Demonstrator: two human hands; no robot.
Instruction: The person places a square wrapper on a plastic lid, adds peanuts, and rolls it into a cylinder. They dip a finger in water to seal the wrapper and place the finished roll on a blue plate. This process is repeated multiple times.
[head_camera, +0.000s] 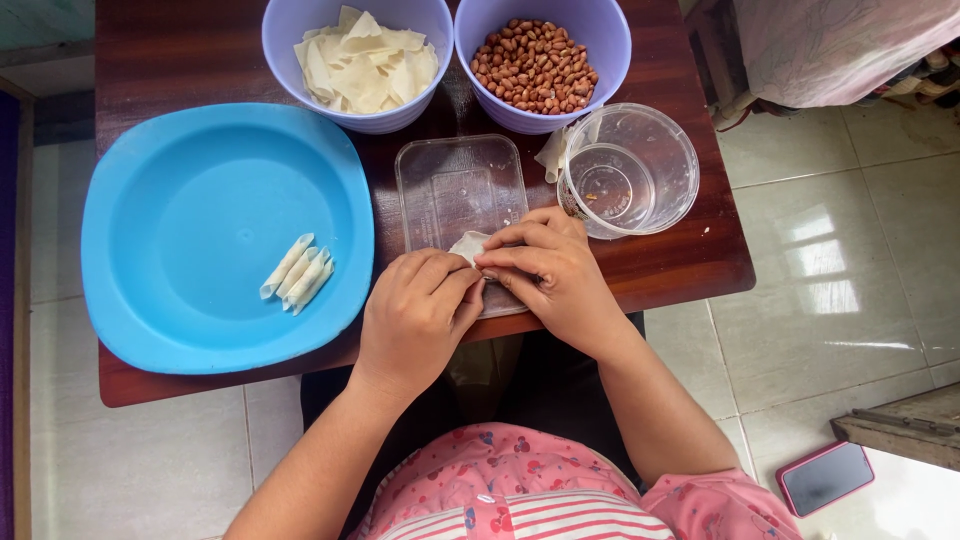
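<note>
Here, fingers of left hand (415, 305) and right hand (545, 265) pinched on one wrapper (468, 245); three rolls (297, 272), two bowls (445, 60).

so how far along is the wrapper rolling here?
Done: about three rolled wrappers lie on the blue plate. In hand: the left hand and right hand pinch one wrapper over the clear plastic lid. Left: the bowl of flat wrappers is well stocked and the bowl of peanuts is nearly full, so it looks early.
</note>
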